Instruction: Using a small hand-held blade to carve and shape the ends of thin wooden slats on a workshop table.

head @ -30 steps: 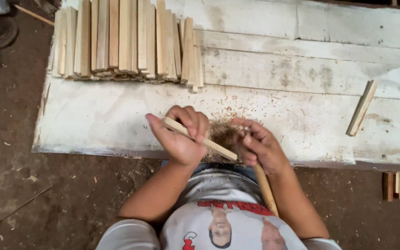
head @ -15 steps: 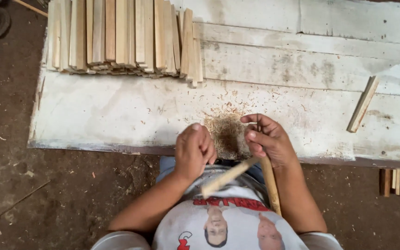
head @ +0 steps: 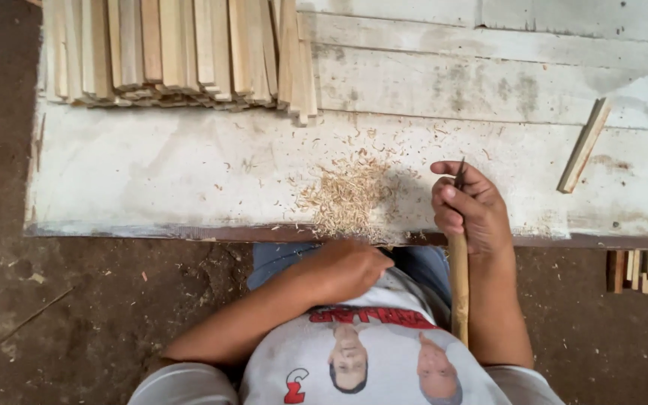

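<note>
Wood shavings [head: 346, 196] piled on the whitewashed board [head: 151, 172] — some whittling already done. Right hand [head: 470, 210] fingers clamped on a long-handled knife [head: 458, 281], blade up. Left hand [head: 346, 268] curled by the belly, contents hidden — can't tell. Stacked sticks [head: 181, 52] wait behind; one stick [head: 584, 146] lies apart.

One stack of wooden slats [head: 181, 52] and one loose slat [head: 583, 146] lie on one whitewashed plank bench [head: 151, 172], beside one heap of shavings [head: 346, 196]; two hands, one knife [head: 460, 262].
</note>
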